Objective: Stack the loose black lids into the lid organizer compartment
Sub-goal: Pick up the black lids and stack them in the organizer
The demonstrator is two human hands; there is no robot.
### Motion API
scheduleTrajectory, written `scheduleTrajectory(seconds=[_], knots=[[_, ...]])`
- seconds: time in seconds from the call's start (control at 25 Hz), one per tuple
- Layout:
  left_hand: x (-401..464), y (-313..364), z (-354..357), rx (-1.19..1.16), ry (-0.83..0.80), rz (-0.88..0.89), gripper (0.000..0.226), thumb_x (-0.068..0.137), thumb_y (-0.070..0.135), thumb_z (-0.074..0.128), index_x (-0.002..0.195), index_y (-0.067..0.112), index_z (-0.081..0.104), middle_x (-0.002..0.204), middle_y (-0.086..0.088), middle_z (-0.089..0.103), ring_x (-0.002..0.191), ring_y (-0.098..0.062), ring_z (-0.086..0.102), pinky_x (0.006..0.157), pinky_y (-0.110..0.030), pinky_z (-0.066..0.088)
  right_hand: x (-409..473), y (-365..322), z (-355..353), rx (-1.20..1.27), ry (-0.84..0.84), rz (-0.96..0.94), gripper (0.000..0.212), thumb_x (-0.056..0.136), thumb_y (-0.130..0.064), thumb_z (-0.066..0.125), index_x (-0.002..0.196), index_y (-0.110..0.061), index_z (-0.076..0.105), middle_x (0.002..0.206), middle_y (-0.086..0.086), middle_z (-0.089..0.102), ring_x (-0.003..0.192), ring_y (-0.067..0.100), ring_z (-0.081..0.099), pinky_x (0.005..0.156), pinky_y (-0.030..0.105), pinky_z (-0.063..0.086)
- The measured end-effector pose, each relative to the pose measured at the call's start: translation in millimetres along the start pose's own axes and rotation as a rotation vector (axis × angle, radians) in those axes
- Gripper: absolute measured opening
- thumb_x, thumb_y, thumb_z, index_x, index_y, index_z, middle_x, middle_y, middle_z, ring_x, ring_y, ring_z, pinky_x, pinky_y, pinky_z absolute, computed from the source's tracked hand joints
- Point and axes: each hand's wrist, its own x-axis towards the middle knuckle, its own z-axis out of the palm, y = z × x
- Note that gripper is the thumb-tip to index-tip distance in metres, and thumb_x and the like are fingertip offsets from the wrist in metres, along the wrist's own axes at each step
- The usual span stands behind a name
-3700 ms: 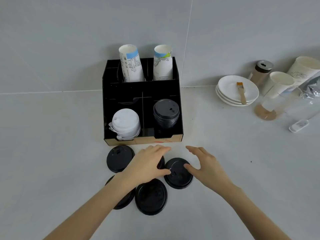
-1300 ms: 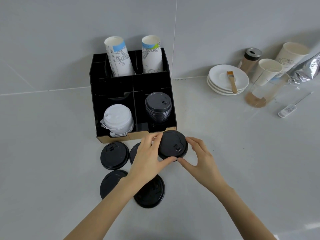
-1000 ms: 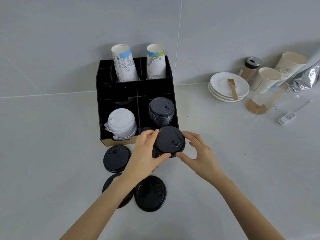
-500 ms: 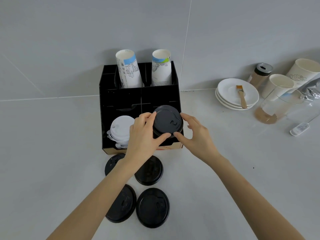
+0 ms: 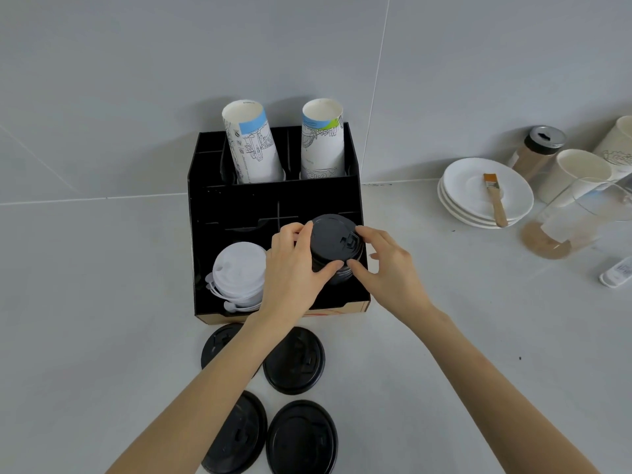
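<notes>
Holding a black lid point(image 5: 333, 239) with both hands over the near-right compartment of the black lid organizer point(image 5: 239, 203). Left hand point(image 5: 294, 271) gripping the lid's left edge, thumb pressing at the near rim, fingertips curling over the far-left rim. Right hand point(image 5: 386, 268) pinching the right edge, thumb at the near rim, index finger touching the far-right rim. Lid sitting level on top of the stack of black lids point(image 5: 337, 273) already in that compartment, apparently touching it; exact seating hidden by the fingers.

Resting in the near-left compartment: a leaning stack of white lids point(image 5: 239, 271), just beside the left hand. Standing in the far compartments: two stacks of paper cups, left one point(image 5: 251, 145) tilting left, right one point(image 5: 323, 140) nearly upright.

Lying on the grey worktop point(image 5: 85, 336) near the organizer: four loose black lids. Far-left lid point(image 5: 219, 343) partly hiding under the left forearm; far-right lid point(image 5: 295, 360) just beside it; near-left lid point(image 5: 239, 436) and near-right lid point(image 5: 302, 437) lying side by side at the bottom edge of view.

Sitting well apart at far right: stack of white saucers point(image 5: 478, 196) carrying a small wooden-handled brush point(image 5: 494, 198), a shaker jar point(image 5: 538, 148), paper cups point(image 5: 574, 176), a clear glass pitcher point(image 5: 578, 217).
</notes>
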Motion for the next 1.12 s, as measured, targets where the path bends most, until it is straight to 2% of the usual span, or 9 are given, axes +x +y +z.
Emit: scheduleTrajectory(seconds=[0.2, 0.32, 0.68, 0.96, 1.12], knots=[[0, -4, 7, 0.003, -0.03, -0.022, 0.071, 0.075, 0.033, 0.068, 0.131, 0.006, 0.033, 0.128, -0.018, 0.042, 0.118, -0.031, 0.039, 0.096, -0.039, 0.038, 2, 3, 8, -0.103, -0.006, -0.015, 0.048, 0.082, -0.009, 0.058, 0.127, -0.004, 0.041, 0.136, 0.01, 0.044, 0.123, 0.026, 0.039, 0.1, 0.034, 0.04], [-1, -5, 9, 0.005, -0.043, -0.029, 0.071, 0.076, 0.034, 0.067, 0.131, 0.006, 0.032, 0.129, -0.017, 0.042, 0.118, -0.031, 0.038, 0.096, -0.04, 0.038, 1, 2, 10, -0.12, 0.002, -0.016, 0.047, 0.082, -0.008, 0.058, 0.126, -0.002, 0.042, 0.134, 0.013, 0.044, 0.123, 0.028, 0.04, 0.101, 0.039, 0.04], [-7, -4, 7, 0.011, -0.085, -0.034, 0.07, 0.078, 0.033, 0.064, 0.134, 0.009, 0.027, 0.132, -0.015, 0.037, 0.12, -0.029, 0.036, 0.095, -0.04, 0.038, -11, 1, 17, -0.11, 0.072, 0.004, 0.044, 0.084, -0.006, 0.056, 0.126, -0.001, 0.043, 0.133, 0.014, 0.048, 0.121, 0.03, 0.045, 0.102, 0.037, 0.039], [-8, -5, -1, -0.006, -0.148, -0.025, 0.065, 0.082, 0.026, 0.06, 0.134, 0.01, 0.025, 0.137, -0.012, 0.033, 0.121, -0.029, 0.037, 0.097, -0.04, 0.039, -11, -3, 11, -0.121, 0.02, 0.015, 0.047, 0.083, -0.008, 0.056, 0.127, -0.004, 0.04, 0.136, 0.01, 0.043, 0.124, 0.027, 0.043, 0.104, 0.039, 0.039], [-20, -10, -12, 0.0, -0.142, 0.008, 0.061, 0.084, 0.023, 0.057, 0.134, 0.008, 0.026, 0.142, -0.011, 0.032, 0.124, -0.029, 0.037, 0.098, -0.041, 0.039, -19, -9, 7, -0.154, 0.005, -0.019, 0.049, 0.084, -0.007, 0.053, 0.13, -0.007, 0.037, 0.141, 0.009, 0.038, 0.129, 0.025, 0.036, 0.104, 0.036, 0.036]])
